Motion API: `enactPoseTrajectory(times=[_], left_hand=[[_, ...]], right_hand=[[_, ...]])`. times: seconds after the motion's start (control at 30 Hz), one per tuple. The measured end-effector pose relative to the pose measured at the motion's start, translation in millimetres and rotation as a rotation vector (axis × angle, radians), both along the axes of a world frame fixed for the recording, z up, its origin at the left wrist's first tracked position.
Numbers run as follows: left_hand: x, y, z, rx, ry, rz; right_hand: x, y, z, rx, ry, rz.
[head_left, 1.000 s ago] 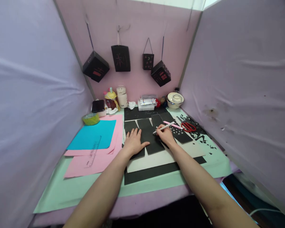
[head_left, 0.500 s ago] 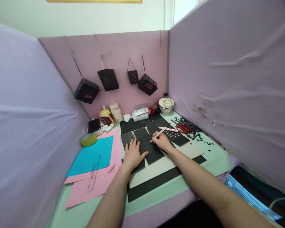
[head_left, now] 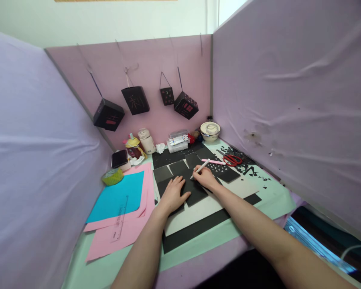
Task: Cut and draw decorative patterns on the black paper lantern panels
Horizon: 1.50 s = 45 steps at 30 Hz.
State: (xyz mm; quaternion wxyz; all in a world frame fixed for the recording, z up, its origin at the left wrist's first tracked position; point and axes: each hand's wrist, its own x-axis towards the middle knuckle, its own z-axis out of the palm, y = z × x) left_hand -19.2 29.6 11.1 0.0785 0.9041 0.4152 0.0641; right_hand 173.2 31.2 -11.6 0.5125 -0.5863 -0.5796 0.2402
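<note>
My right hand (head_left: pixel 203 178) is closed round a white pen (head_left: pixel 203 164), its tip down at a piece of black card (head_left: pixel 197 196). Flat on the same card lies my left hand (head_left: pixel 175 193), fingers stretched out. Other black card pieces (head_left: pixel 163 174) lie around it on a pale board (head_left: pixel 180 223), and a larger black sheet (head_left: pixel 195 231) shows under the board's front edge. Just beyond my right hand is a pink pen-like tool (head_left: pixel 214 162). Red-handled scissors (head_left: pixel 232 160) rest to its right among black paper scraps (head_left: pixel 249 170). Any mark under the pen tip is too small to see.
To the left are blue paper (head_left: pixel 117 196), pink sheets (head_left: pixel 102 245), a clear ruler (head_left: pixel 120 218) and yellow-green tape (head_left: pixel 112 176). A bottle (head_left: pixel 147 141), a marker box (head_left: pixel 178 143) and a lidded bowl (head_left: pixel 210 131) stand at the back. Black boxes (head_left: pixel 135 100) hang against the pink partition.
My left hand has slid a little to the right across the black card. My right hand keeps the pen at nearly the same spot. The camera view has shifted slightly.
</note>
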Motion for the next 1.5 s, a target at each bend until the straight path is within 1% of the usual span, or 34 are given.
enactPoseTrajectory(times=[0.33,1.07,1.5], left_hand=[[-1.1,-0.6,-0.1,-0.044,-0.004,-0.006],[-0.8,-0.8,-1.0,-0.044,0.001,-0.009],[-0.7,0.9,-2.8,-0.055,-0.013,-0.013]], right_hand=[[0.1,-1.5,2.3,-0.005,-0.036,0.003],[-0.5,-3.8,4.7,-0.012,-0.088,0.003],[0.5,-2.3,1.9,-0.008,-0.092,-0.017]])
